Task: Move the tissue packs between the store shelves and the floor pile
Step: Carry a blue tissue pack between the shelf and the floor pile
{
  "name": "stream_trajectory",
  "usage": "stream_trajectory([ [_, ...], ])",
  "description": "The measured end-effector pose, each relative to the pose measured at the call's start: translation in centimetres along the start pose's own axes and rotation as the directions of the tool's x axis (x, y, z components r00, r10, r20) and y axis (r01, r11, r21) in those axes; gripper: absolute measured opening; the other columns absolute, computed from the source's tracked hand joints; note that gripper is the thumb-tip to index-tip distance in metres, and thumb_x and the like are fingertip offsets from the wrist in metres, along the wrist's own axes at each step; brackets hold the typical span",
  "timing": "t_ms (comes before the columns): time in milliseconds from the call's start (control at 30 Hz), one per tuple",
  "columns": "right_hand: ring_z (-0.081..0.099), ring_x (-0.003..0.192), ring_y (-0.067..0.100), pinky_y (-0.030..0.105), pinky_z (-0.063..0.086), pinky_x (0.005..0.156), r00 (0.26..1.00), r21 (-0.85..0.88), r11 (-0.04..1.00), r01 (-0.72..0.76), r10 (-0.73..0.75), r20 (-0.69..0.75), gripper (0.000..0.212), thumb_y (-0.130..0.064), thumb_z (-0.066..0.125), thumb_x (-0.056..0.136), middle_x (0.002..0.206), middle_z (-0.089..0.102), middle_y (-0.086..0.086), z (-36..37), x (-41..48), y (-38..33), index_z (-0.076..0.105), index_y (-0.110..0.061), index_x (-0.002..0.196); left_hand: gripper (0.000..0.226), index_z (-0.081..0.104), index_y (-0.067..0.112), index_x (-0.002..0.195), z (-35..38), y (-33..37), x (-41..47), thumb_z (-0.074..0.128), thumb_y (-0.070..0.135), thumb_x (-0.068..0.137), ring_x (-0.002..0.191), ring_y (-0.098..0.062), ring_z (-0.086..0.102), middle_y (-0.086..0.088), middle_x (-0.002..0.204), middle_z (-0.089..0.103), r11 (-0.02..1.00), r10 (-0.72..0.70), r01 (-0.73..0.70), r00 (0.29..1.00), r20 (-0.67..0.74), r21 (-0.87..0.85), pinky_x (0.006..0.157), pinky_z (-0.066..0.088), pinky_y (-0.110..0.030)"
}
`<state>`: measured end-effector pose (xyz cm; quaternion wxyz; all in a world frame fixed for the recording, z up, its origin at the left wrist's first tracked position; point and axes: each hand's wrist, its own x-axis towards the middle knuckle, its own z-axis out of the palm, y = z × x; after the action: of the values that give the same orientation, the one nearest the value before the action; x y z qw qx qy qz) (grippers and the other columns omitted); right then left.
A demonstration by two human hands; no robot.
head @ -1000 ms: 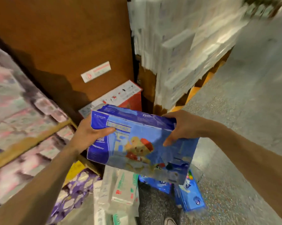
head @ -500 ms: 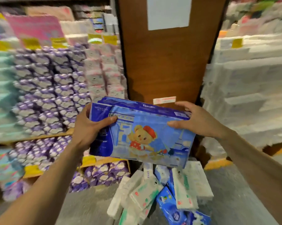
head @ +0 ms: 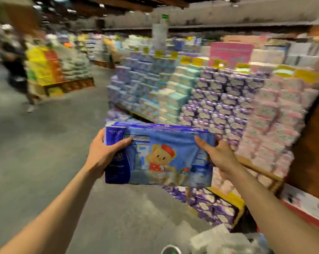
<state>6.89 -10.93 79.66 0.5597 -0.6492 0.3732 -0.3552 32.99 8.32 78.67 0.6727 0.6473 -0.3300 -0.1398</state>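
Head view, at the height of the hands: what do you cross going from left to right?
grey floor → left hand → blue bear tissue pack → right hand → pink packs on the shelf → brown panel

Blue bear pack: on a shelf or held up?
Held up: left hand and right hand grip the blue bear pack by its ends.

- Grey speckled floor (head: 45, 162) running down the aisle.
- Blurred person (head: 16, 70) in dark clothes, far left.
- Pink sign (head: 230, 52), upper right.
- Yellow price tags (head: 197, 61) near it.
- Brown wooden panel (head: 313, 153), right edge.
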Motion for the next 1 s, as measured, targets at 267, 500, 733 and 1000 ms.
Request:
stream_trajectory([
  [267, 0.063, 0.061, -0.009, 0.009, 0.049, 0.057, 0.921, 0.145, 0.967, 0.211, -0.247, 0.301, 0.01, -0.026, 0.079, 0.084, 0.081, 0.071, -0.014, 36.5, -1.5, -7.4, 0.072, -0.019, 0.087, 0.063, 0.064, 0.026, 0.116, -34.7, 0.1, -1.3, 0.086, 0.045, 0.06, 0.101, -0.022, 0.07, -0.004, 0.114, 0.073, 0.996, 0.082, -0.059, 0.921, -0.38, 0.072, 0.092, 0.056, -0.045],
  [500, 0.061, 0.059, -0.007, 0.01, 0.049, 0.053, 0.717, 0.277, 0.943, 0.182, -0.32, 0.619, 0.038, -0.043, 0.079, 0.073, 0.088, 0.072, -0.005, 64.3, -6.6, -13.4, 0.07, -0.013, 0.095, 0.074, 0.061, 0.02, 0.12, -58.9, 3.2, -4.6, 0.087, 0.045, 0.056, 0.1, -0.024, 0.072, -0.004, 0.111, 0.075, 0.98, 0.139, -0.006, 0.733, -0.666, 0.198, 0.087, 0.059, -0.044],
  [733, 0.067, 0.078, 0.011, 0.028, 0.057, 0.066, 0.415, 0.362, 0.925, 0.114, -0.375, 0.829, 0.05, -0.048, 0.076, 0.071, 0.095, 0.076, 0.0, 88.9, -11.2, -16.4, 0.071, -0.012, 0.106, 0.08, 0.058, 0.022, 0.122, -76.8, 1.6, -7.6, 0.088, 0.049, 0.053, 0.096, -0.024, 0.073, -0.005, 0.11, 0.074, 0.967, 0.181, 0.072, 0.488, -0.854, 0.245, 0.084, 0.06, -0.047],
  [1000, 0.073, 0.074, 0.002, 0.017, 0.055, 0.058, -0.068, 0.429, 0.898, 0.102, -0.424, 0.903, 0.035, -0.019, 0.085, 0.072, 0.087, 0.078, -0.014, 114.8, -19.2, -21.3, 0.07, -0.018, 0.103, 0.084, 0.055, 0.018, 0.127, -92.8, 1.9, -11.0, 0.089, 0.046, 0.056, 0.101, -0.025, 0.072, -0.008, 0.116, 0.072, 0.938, 0.29, 0.153, 0.153, -0.945, 0.312, 0.085, 0.059, -0.043],
])
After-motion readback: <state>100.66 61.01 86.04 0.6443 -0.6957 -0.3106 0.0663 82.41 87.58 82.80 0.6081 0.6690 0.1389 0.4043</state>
